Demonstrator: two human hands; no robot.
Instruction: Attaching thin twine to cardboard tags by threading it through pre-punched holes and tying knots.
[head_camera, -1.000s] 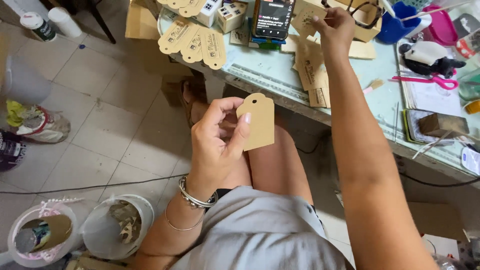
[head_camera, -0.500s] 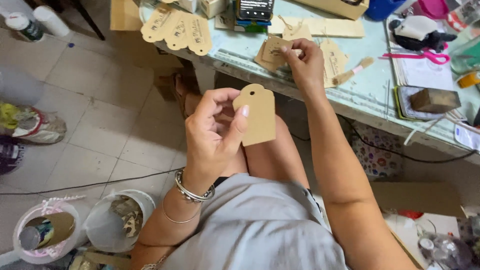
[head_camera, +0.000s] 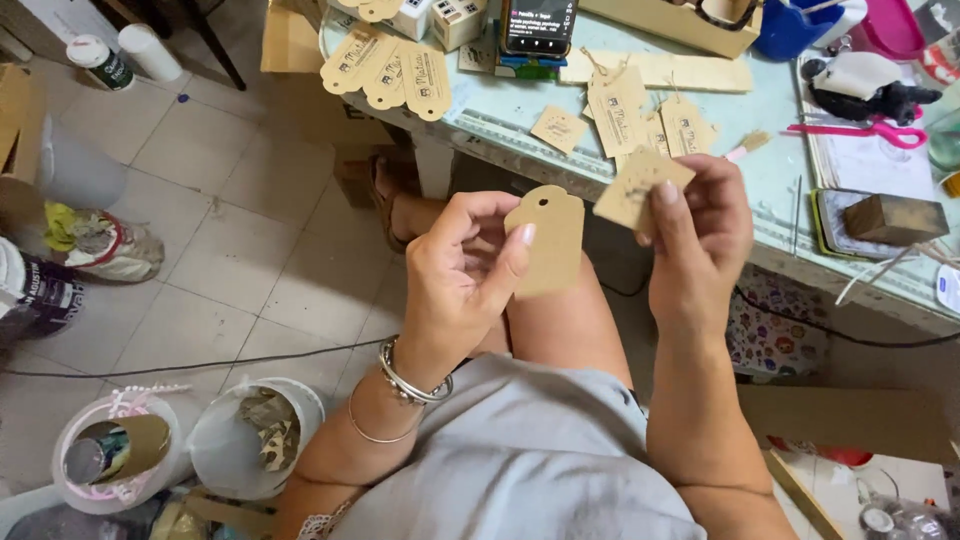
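Pale green table (head_camera: 520, 110) at top, strewn with paper tags. Just below its edge, left hand (head_camera: 465, 275) curled around a blank brown tag (head_camera: 547, 240), thumb pressed on its face. Right hand (head_camera: 700, 235) beside it, fingers pinching a smaller square card (head_camera: 640, 185). Pink scissors (head_camera: 860, 130) farther right on that table.

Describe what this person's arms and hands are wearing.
Both arms are bare, no sleeves or gloves. The left hand has silver bangles stacked at the wrist and a thin bracelet further up the forearm. The right hand shows no jewellery. Fingernails look pale.
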